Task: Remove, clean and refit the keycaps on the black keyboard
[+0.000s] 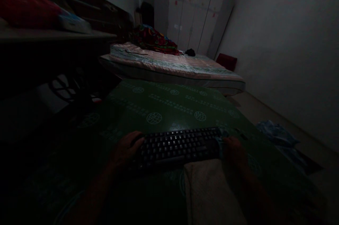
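Observation:
A black keyboard [172,145] lies on the green printed tabletop [174,107] in the head view. My left hand [132,144] is closed around its left end, thumb over the edge keys. At the opposite end, my right hand [234,149] has its fingers closed on a dark cloth-like piece with teal edges [218,144], which covers the rightmost keys. Dim light hides its exact kind. Just in front of the keyboard, by my right forearm, lies a folded beige cloth [209,189].
Beyond the table stands a bed [180,64] with a bright patterned blanket [153,40]. A sewing-machine-style stand with a wheel [65,87] is at left. Bluish cloth or plastic [278,133] lies on the right. A pale wardrobe [190,20] fills the back.

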`<state>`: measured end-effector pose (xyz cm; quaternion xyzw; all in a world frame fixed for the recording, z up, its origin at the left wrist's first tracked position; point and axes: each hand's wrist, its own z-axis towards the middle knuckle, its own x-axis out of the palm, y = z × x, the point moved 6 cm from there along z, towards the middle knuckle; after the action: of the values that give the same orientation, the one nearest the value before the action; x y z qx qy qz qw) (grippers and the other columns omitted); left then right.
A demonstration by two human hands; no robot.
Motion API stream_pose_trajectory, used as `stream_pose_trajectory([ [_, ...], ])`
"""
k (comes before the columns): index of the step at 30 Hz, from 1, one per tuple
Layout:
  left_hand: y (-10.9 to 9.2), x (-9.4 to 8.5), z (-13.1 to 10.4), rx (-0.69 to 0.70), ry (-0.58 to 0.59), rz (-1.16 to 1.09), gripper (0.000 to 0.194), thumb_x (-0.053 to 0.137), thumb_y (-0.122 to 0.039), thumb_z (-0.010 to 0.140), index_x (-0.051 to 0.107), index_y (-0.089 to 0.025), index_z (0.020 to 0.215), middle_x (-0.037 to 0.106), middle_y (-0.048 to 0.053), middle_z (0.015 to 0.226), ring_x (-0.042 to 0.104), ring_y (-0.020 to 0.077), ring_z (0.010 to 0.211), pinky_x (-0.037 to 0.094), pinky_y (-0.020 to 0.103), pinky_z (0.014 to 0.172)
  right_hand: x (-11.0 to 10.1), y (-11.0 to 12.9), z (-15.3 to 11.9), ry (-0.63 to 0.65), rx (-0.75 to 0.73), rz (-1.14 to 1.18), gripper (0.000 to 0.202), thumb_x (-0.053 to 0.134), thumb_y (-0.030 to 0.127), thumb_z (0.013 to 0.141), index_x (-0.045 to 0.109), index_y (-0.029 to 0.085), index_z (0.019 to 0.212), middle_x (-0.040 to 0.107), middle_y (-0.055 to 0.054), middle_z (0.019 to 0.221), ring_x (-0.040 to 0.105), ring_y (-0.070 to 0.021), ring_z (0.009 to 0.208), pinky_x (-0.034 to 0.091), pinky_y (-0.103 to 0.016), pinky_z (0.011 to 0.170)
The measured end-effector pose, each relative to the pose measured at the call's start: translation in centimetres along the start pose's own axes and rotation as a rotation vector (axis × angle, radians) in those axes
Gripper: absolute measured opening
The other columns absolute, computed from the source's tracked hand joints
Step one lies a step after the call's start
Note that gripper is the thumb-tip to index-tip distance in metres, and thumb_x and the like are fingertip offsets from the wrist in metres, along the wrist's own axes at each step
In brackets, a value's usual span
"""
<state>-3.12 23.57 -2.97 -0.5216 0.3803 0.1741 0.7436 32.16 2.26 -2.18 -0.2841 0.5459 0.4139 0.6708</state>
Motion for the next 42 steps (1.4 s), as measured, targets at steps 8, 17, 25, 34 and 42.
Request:
stream_pose_trajectory([
  [8,-0.2,0.0,0.1,0.008,0.006,0.004,0.051,0.044,-0.055,0.075,0.066,-0.02,0.105,0.065,0.009,0.12,0.059,0.0272,0.111,0.044,0.04,0.1,2.0,2.8,-0.9,-0.025,-0.205,0.095,0.029,0.047,0.008,0.079,0.066,0.024,0.094,0.063,-0.004,0.097,0.056,-0.0168,0.092,0.043,-0.024,0.075],
  [17,-0.1,0.1,-0.1,0.024,-0.011,0.001,0.047,0.046,-0.052,0.076,0.066,-0.021,0.104,0.066,0.008,0.118,0.059,0.0271,0.11,0.045,0.041,0.099,1.4,0.2,-0.6,-0.139,-0.056,0.068,0.026,0.044,0.006,0.079,0.063,0.02,0.09,0.062,-0.009,0.093,0.056,-0.0212,0.089,0.043,-0.03,0.074],
  [25,-0.4,0.0,-0.4,0.045,-0.003,-0.011,0.047,0.046,-0.052,0.078,0.066,-0.02,0.106,0.065,0.009,0.121,0.058,0.0252,0.112,0.043,0.04,0.101,1.0,6.4,0.3,-0.128,-0.144,0.114,0.029,0.045,0.002,0.075,0.063,0.018,0.089,0.063,-0.007,0.089,0.054,-0.0195,0.086,0.04,-0.028,0.078],
  [34,-0.2,0.3,-0.3,0.058,-0.006,-0.019,0.047,0.047,-0.051,0.076,0.065,-0.019,0.106,0.066,0.01,0.119,0.058,0.025,0.112,0.044,0.04,0.1,-0.5,19.9,-1.0,0.046,-0.476,0.205,0.02,0.049,0.007,0.082,0.064,0.019,0.086,0.064,-0.007,0.09,0.054,-0.019,0.086,0.038,-0.027,0.071],
  [42,-0.4,0.2,-0.8,0.059,-0.006,-0.033,0.045,0.047,-0.048,0.078,0.065,-0.019,0.107,0.065,0.01,0.12,0.057,0.0259,0.114,0.043,0.041,0.101,-0.6,17.9,0.2,0.009,-0.373,0.125,0.023,0.047,0.004,0.083,0.064,0.019,0.086,0.064,-0.007,0.091,0.054,-0.019,0.086,0.037,-0.027,0.072],
])
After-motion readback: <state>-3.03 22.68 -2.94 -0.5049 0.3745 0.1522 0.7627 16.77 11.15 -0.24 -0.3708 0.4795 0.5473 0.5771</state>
